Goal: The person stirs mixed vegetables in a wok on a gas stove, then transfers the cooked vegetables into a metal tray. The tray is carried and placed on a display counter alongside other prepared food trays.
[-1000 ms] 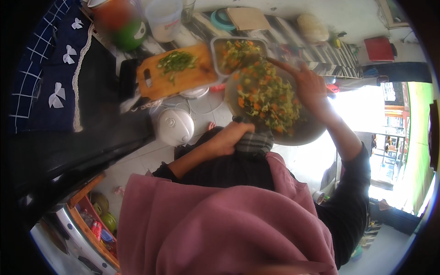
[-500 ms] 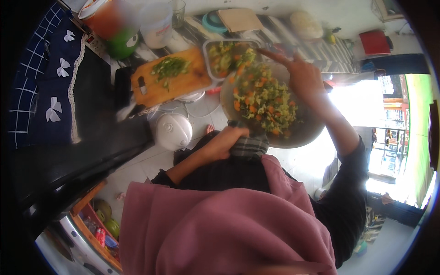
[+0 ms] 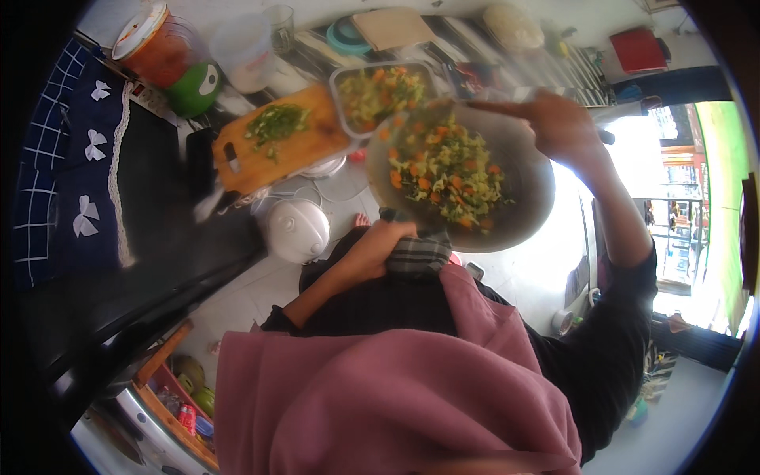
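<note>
Wok (image 3: 529, 178) is held by curled left fingers (image 3: 401, 230)

Black-and-white striped surface (image 3: 455, 39) stretched across upper frame. Upper centre, rectangular container (image 3: 337, 99) and teal round dish (image 3: 346, 41) rested on it; upper left, wooden cutting board (image 3: 318, 134), glass (image 3: 279, 33).

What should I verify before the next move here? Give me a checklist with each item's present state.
1. Left hand closed on the checked cloth at the wok's near side: ok.
2. Right hand holding the utensil: ok.
3. Utensil's working end clearly visible: not ok, blurred near the wok's far rim.
4. Wok free of food: not ok, mixed vegetables lie in it.
5. Wok touching the rectangular container: cannot tell, they overlap in view.
6. Chopped greens separate, on the cutting board: ok.
</note>
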{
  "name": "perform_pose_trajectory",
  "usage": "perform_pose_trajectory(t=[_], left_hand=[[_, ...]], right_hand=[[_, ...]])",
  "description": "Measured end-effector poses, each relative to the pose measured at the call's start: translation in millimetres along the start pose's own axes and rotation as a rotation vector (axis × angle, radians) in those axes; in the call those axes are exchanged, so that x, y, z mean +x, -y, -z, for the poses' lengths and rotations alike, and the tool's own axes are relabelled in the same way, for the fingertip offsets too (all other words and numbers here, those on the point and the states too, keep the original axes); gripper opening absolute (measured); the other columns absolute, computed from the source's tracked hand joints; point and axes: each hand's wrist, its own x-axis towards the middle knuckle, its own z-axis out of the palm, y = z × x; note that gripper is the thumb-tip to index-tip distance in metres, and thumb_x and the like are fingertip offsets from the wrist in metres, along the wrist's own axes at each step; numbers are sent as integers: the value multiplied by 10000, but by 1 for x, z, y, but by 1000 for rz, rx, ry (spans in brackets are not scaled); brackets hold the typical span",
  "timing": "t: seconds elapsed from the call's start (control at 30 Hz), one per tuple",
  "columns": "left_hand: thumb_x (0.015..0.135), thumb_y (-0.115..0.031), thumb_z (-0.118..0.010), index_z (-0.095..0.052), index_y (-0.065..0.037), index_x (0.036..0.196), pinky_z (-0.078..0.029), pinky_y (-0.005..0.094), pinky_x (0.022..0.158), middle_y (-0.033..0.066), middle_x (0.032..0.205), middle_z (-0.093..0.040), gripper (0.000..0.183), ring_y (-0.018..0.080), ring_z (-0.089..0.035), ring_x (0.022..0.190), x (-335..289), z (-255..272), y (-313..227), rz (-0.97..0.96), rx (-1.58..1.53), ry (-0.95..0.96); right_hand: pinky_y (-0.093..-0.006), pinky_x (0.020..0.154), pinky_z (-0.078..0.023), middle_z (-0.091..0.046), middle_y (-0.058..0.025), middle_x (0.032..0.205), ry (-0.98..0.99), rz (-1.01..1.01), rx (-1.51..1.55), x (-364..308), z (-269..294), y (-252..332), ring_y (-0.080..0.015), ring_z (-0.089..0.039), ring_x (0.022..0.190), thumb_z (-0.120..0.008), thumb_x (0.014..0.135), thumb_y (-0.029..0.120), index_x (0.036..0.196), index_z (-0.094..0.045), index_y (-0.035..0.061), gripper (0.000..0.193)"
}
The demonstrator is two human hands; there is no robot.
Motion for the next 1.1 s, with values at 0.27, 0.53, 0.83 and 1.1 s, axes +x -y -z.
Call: perform_pose_trajectory(t=[0.27, 0.53, 0.83, 1.1], left_hand=[[842, -150, -554, -616, -7, 797, -484, 291, 577, 59, 720, -608, 162, 130, -595, 614, 6, 6, 12, -15, 51, -30], [782, 9, -624, -606, -32, 839, -437, 257, 603, 21, 739, -602, 73, 50, -537, 693, -6, 14, 13, -485, 955, 74], [847, -74, -565, -608, -27, 810, -466, 257, 631, 24, 753, -595, 74, 74, -582, 691, -11, -10, 0, -9, -37, -40], [850, -99, -559, -608, -23, 816, -510, 276, 636, 44, 761, -615, 96, 121, -617, 667, -3, -11, 2, -1, -90, -23]], right_hand=[[-420, 847, -530, -540, -146, 1145, 256, -178, 138, -41, -57, 23, -309, -618, 996, -543, 814, 12, 1420, -431, 373, 714], [-384, 668, -530, -530, -101, 1005, -102, -113, -20, -35, -103, 31, -247, -624, 834, -548, 836, 74, 1325, -523, 249, 520], [-372, 641, -523, -524, -117, 1044, -148, -97, 44, -14, -95, 42, -247, -619, 841, -554, 817, 37, 1343, -501, 212, 557], [-373, 620, -528, -541, -132, 1006, -216, -73, 4, -2, -81, 46, -244, -639, 790, -574, 808, 9, 1405, -428, 262, 664]])
